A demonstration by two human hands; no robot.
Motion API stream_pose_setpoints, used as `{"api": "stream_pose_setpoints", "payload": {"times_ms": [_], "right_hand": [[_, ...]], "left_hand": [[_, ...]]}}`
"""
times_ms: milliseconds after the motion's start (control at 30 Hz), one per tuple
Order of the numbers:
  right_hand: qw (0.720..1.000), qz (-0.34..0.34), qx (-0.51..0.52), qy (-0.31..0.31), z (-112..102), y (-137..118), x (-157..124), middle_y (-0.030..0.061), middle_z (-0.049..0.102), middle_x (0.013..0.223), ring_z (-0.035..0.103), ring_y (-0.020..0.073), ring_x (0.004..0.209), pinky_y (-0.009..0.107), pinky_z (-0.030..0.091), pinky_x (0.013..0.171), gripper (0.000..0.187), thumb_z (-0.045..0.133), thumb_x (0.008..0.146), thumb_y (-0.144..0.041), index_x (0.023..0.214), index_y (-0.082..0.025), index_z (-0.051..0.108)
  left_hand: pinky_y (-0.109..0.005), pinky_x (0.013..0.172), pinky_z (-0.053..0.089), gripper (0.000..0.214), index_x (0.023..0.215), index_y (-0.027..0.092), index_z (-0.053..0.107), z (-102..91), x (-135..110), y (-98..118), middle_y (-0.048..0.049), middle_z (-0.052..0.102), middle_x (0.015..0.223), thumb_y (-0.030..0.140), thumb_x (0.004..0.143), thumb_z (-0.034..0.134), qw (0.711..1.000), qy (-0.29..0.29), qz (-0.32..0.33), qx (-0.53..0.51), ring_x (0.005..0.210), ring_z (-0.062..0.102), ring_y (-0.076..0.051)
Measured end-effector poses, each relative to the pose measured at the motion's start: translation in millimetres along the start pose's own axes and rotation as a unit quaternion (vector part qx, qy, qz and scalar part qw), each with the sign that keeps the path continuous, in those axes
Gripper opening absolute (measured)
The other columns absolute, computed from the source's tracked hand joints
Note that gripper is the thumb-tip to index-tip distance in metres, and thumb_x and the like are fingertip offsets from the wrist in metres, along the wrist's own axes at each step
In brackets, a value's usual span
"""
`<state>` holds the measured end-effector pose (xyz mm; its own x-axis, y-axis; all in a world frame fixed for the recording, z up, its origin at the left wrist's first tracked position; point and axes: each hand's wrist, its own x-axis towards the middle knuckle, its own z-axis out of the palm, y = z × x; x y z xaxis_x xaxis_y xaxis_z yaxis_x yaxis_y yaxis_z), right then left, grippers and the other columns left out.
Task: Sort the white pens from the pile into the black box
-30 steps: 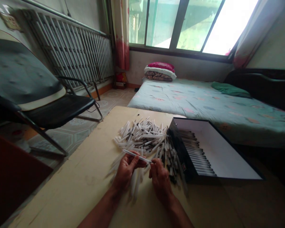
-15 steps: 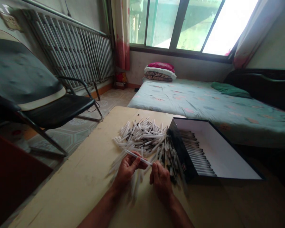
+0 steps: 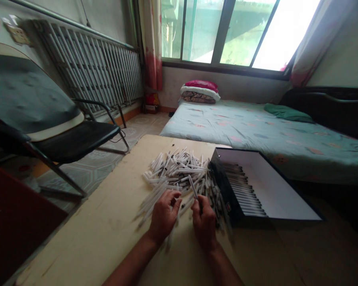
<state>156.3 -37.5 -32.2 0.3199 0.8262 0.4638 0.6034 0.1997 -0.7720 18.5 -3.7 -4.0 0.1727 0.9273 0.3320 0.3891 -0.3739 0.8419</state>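
A loose heap of white pens with dark tips lies on a pale wooden table. My right hand is closed on one white pen that points up and away from me. My left hand rests palm down on the near edge of the heap, its fingers curled over several pens. To the right of the heap stands an open dark box with a white inside. A row of pens lies side by side along its left wall.
A black chair stands on the tiled floor left of the table. Behind it a white radiator runs along the wall. A bed with a pale green sheet and pillows lies beyond the table, under a window.
The pen that both hands held crosswise is now in my right hand alone and stands nearly upright. My left hand has let go and dropped onto the heap.
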Motion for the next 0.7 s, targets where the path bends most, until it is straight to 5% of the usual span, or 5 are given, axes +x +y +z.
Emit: {"api": "stream_pose_setpoints", "payload": {"times_ms": [300, 467, 700], "right_hand": [[0.999, 0.022, 0.014, 0.028, -1, 2, 2, 0.0019, 0.060, 0.071, 0.056, 0.0147, 0.059, 0.025, 0.043, 0.058, 0.024, 0.034, 0.092, -0.032, 0.093, -0.017, 0.054], [0.999, 0.019, 0.016, 0.046, 0, 3, 3, 0.0028, 0.062, 0.071, 0.058, 0.0157, 0.061, 0.025, 0.045, 0.059, 0.025, 0.035, 0.091, -0.031, 0.097, -0.016, 0.055], [0.998, 0.030, 0.023, 0.042, -1, 4, 3, 0.0012, 0.061, 0.070, 0.057, 0.0152, 0.060, 0.025, 0.044, 0.059, 0.026, 0.034, 0.090, -0.030, 0.100, -0.016, 0.053]], "left_hand": [[-0.039, 0.080, 0.039, 0.020, 0.093, 0.019, 0.065, 13.7, 38, 10, -0.0095, 0.058, 0.094, 0.013, 0.082, 0.048, 0.918, -0.080, 0.091, 0.378, 0.092, 0.051, -0.025], [-0.041, 0.080, 0.036, 0.012, 0.083, 0.016, 0.063, 21.6, 48, 11, -0.0118, 0.057, 0.096, 0.013, 0.079, 0.052, 0.894, -0.107, 0.112, 0.421, 0.095, 0.049, -0.028], [-0.042, 0.089, 0.033, 0.012, 0.087, 0.016, 0.061, 22.0, 45, 2, -0.0122, 0.057, 0.111, 0.013, 0.076, 0.056, 0.914, -0.097, 0.140, 0.369, 0.109, 0.045, -0.028]]}}
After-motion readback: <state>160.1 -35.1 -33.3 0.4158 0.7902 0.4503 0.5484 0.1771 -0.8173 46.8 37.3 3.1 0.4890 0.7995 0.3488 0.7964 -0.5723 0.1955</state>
